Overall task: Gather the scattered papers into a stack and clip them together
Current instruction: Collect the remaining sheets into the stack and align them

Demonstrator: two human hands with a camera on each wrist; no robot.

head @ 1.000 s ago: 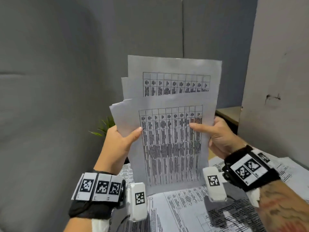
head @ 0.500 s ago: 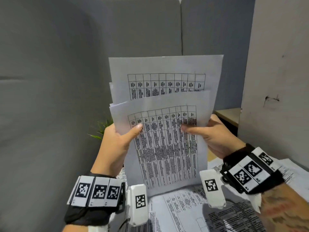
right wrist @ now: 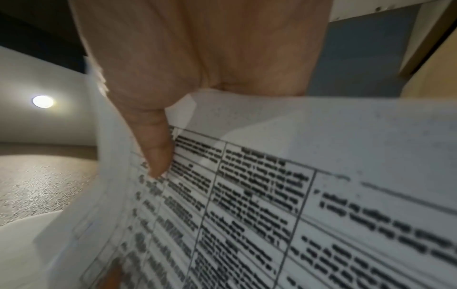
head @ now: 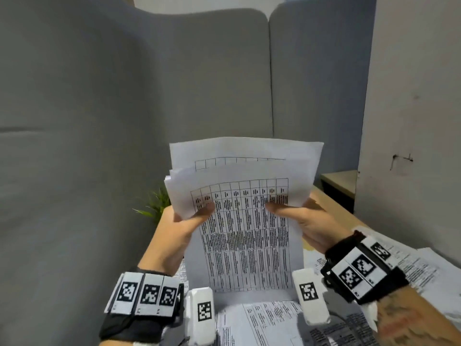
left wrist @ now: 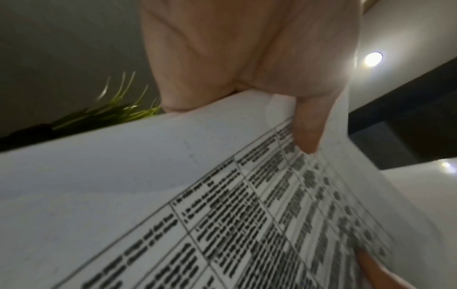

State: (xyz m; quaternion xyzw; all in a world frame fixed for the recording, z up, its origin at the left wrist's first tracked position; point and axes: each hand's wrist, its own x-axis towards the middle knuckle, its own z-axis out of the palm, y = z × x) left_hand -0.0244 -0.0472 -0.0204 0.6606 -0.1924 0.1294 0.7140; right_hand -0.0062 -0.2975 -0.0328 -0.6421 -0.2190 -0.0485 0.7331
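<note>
I hold a stack of white papers (head: 245, 221) printed with tables upright in front of me, its lower edge close to the loose sheets below. My left hand (head: 184, 221) grips its left edge, thumb on the front sheet. My right hand (head: 299, 218) grips the right edge the same way. The sheets are uneven at the top, one rear sheet standing higher. In the left wrist view the left thumb presses the papers (left wrist: 173, 195). In the right wrist view the right thumb presses the papers (right wrist: 296, 195). No clip shows in any view.
More printed sheets (head: 411, 268) lie scattered on the wooden table (head: 331, 208) below and to the right. A green plant (head: 154, 203) stands behind the left hand. Grey padded panels (head: 124, 121) enclose the far side; a pale wall (head: 411, 96) rises at right.
Both hands have lowered the stack toward the table. The rear sheet has slid down, so less of it stands above the front sheet.
</note>
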